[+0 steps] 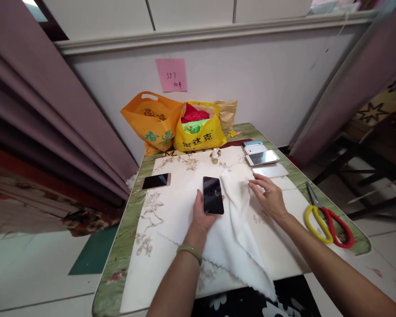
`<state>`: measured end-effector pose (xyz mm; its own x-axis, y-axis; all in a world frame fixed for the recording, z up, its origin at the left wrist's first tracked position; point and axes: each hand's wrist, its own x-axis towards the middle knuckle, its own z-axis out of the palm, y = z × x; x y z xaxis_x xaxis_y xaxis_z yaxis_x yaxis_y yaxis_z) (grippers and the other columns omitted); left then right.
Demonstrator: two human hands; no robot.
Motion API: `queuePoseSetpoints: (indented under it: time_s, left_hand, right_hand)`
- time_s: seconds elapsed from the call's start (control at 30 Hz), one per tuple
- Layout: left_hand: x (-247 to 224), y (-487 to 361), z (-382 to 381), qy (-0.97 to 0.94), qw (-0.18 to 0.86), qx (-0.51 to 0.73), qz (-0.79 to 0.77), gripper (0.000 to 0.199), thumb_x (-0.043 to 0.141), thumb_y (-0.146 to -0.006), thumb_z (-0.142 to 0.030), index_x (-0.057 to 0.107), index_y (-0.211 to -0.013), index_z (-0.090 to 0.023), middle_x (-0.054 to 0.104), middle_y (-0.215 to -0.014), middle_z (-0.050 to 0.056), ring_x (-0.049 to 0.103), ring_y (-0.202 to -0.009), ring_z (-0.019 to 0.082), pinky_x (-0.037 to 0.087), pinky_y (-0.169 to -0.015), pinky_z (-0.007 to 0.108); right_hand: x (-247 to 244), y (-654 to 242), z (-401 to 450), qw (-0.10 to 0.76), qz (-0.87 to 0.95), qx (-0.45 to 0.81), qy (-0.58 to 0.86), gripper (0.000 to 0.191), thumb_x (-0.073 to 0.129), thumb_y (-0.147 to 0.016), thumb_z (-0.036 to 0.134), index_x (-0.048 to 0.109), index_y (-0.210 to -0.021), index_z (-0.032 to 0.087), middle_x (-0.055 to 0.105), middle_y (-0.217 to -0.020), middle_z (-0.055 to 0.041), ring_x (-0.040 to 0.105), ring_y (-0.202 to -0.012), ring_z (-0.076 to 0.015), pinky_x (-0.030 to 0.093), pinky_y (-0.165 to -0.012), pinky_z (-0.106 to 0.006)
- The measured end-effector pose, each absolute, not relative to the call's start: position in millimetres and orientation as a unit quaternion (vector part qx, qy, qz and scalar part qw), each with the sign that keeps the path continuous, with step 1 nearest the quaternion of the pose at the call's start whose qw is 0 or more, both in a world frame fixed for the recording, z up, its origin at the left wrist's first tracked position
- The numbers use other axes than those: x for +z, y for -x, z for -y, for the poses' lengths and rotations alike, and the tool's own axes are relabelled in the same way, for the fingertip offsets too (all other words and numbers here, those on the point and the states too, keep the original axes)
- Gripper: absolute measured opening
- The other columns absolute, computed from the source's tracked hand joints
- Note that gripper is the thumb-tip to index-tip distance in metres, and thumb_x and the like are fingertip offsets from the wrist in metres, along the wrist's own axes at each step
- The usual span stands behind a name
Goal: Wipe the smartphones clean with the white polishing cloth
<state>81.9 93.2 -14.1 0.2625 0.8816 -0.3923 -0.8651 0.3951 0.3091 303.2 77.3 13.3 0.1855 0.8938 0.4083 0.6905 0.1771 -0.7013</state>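
Note:
A smartphone (213,195) with a dark screen lies in my left hand (203,214), the fingers wrapped under and around its lower half. Its screen faces up and shows a faint reflection. My right hand (269,197) hovers to the right of the phone, fingers slightly bent and apart; nothing can be made out in it. Below and between the hands, a white cloth (240,237) spreads over the table and drapes past its front edge. My left wrist bears a pale green bangle (189,252).
Another phone (156,181) lies at the left; several more, including a silver-framed phone (262,158), lie at the back right. Scissors (326,222) rest by the right edge. A small bottle (214,156), an orange bag (155,125) and a yellow bag (203,140) stand at the back.

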Motion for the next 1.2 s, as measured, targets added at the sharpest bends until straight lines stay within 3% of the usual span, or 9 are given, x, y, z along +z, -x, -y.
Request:
queuePoseSetpoints:
  time_s: [0.1,0.2,0.37,0.57,0.7,0.9,1.0,1.1,1.2]
  left_hand:
    - [-14.1,-83.0,-91.9,-0.032,0.791,0.551,-0.265,0.048,0.048,-0.090,-0.046,0.061,-0.119,-0.010,0.069,-0.113,0.016,0.063,-0.109,0.028,0.044,-0.101,0.051]
    - [-12.8,-79.9,-87.7,-0.047,0.790,0.548,-0.271,0.047,0.047,-0.091,-0.046,0.060,-0.120,-0.012,0.067,-0.116,0.016,0.062,-0.110,0.028,0.044,-0.101,0.051]
    - [-9.0,-57.2,-80.2,-0.082,0.800,0.519,-0.288,0.051,0.049,-0.090,-0.045,0.057,-0.124,-0.007,0.066,-0.117,0.020,0.062,-0.110,0.030,0.045,-0.100,0.053]
    - [-3.0,-37.5,-81.4,-0.092,0.810,0.507,-0.279,0.054,0.046,-0.092,-0.042,0.050,-0.130,-0.004,0.061,-0.124,0.023,0.057,-0.118,0.033,0.043,-0.101,0.057]
    - [3.7,-51.3,-78.0,-0.064,0.790,0.540,-0.282,0.049,0.046,-0.093,-0.039,0.053,-0.129,-0.008,0.063,-0.122,0.020,0.057,-0.118,0.032,0.041,-0.102,0.058]
    - [0.1,-94.1,-69.2,-0.030,0.800,0.554,-0.230,0.048,0.048,-0.091,-0.042,0.057,-0.126,-0.010,0.063,-0.123,0.019,0.058,-0.117,0.032,0.040,-0.102,0.058]
    - [-7.9,-104.3,-68.7,0.002,0.798,0.546,-0.255,0.043,0.050,-0.089,-0.040,0.063,-0.116,-0.010,0.070,-0.108,0.016,0.064,-0.104,0.029,0.045,-0.098,0.052]
    - [-14.9,-102.3,-69.6,-0.017,0.807,0.535,-0.249,0.035,0.050,-0.088,-0.036,0.067,-0.106,-0.011,0.072,-0.097,0.014,0.066,-0.097,0.028,0.047,-0.096,0.046]
    - [-20.5,-96.8,-69.7,-0.025,0.812,0.536,-0.230,0.036,0.042,-0.091,-0.037,0.068,-0.107,-0.018,0.072,-0.101,0.011,0.064,-0.104,0.028,0.046,-0.099,0.043]
  right_hand:
    - [17.4,-304.1,-74.5,0.347,0.616,0.146,0.692,0.048,0.062,-0.076,0.061,0.065,-0.105,0.023,0.070,-0.100,-0.0065,0.067,-0.076,-0.0218,0.050,-0.069,-0.034]
    - [6.5,-291.8,-75.4,0.309,0.581,0.176,0.732,0.069,0.070,-0.065,0.060,0.058,-0.119,0.019,0.069,-0.094,-0.0086,0.064,-0.076,-0.0234,0.047,-0.065,-0.032]
    - [-6.1,-308.7,-78.4,0.411,0.499,0.296,0.703,0.048,0.063,-0.070,0.056,0.067,-0.095,0.015,0.067,-0.071,-0.0025,0.056,-0.057,-0.0160,0.042,-0.053,-0.026]
    - [3.5,-354.8,-78.8,0.493,0.445,0.323,0.675,0.046,0.068,-0.064,0.054,0.068,-0.085,0.013,0.061,-0.062,0.0008,0.046,-0.048,-0.0112,0.035,-0.044,-0.023]
    - [1.9,-360.0,-81.6,0.517,0.415,0.350,0.662,0.045,0.070,-0.063,0.054,0.065,-0.080,0.013,0.056,-0.059,0.0026,0.042,-0.046,-0.0096,0.032,-0.039,-0.021]
    - [25.4,-315.4,-73.9,0.544,0.415,0.376,0.625,0.044,0.069,-0.067,0.054,0.065,-0.089,0.016,0.059,-0.066,0.0026,0.043,-0.044,-0.0082,0.036,-0.038,-0.021]
    - [44.0,-276.2,-63.5,0.527,0.478,0.413,0.569,0.043,0.067,-0.072,0.055,0.065,-0.091,0.016,0.060,-0.065,0.0021,0.048,-0.043,-0.0089,0.041,-0.040,-0.021]
    - [48.7,-245.9,-61.4,0.458,0.581,0.453,0.498,0.041,0.057,-0.082,0.054,0.066,-0.102,0.018,0.067,-0.075,-0.0025,0.063,-0.060,-0.0152,0.053,-0.057,-0.027]
    - [38.1,-226.0,-67.5,0.464,0.627,0.295,0.552,0.036,0.048,-0.090,0.048,0.067,-0.103,0.021,0.070,-0.094,-0.0068,0.067,-0.081,-0.0201,0.054,-0.077,-0.034]
